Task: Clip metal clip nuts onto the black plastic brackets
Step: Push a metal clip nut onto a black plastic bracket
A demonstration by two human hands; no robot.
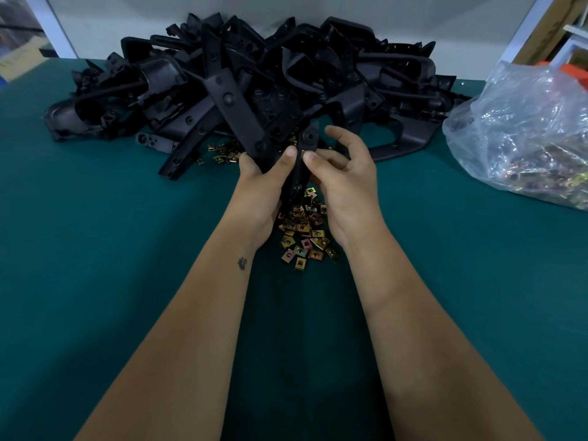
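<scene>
A long black plastic bracket (300, 173) stands almost upright between my hands at the centre of the green table. My left hand (265, 186) grips its left side, thumb on the front face. My right hand (342, 183) pinches the bracket's right edge with thumb and curled fingers, where a small metal clip nut (303, 151) peeks out by the thumb tip; the index finger sticks up free. Several brass-coloured clip nuts (305, 230) lie loose on the table below my wrists.
A big heap of black plastic brackets (241, 81) fills the back of the green table (111, 233). More clip nuts (224, 152) lie at its foot. A clear plastic bag of clip nuts (528, 135) sits at the right edge.
</scene>
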